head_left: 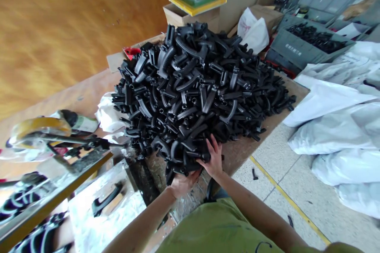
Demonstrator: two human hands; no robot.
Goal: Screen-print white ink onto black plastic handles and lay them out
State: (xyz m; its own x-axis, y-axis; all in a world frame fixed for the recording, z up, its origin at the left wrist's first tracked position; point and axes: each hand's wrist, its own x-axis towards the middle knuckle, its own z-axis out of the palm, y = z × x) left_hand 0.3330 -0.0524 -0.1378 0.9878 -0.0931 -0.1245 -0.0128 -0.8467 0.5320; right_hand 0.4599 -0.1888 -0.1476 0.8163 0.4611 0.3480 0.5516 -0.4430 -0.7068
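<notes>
A large heap of curved black plastic handles (192,86) covers the worktable. At its near edge, my left hand (184,183) lies low against the front of the heap, its fingers stretched to the right and partly hidden by the handles. My right hand (215,158) rests on the right side of the same near cluster, with fingers spread and touching the handles. Between the two hands, several handles sit bunched together. One single black handle (107,199) lies apart on a pale, shiny surface to the left.
A bench device with a yellow guard (38,128) stands left of the heap. Behind it, a yellow-framed green panel (197,0) sits on a cardboard box (175,14). White sacks (341,130) and a grey crate (297,45) of black parts are right. Small black pieces (254,174) lie on the floor.
</notes>
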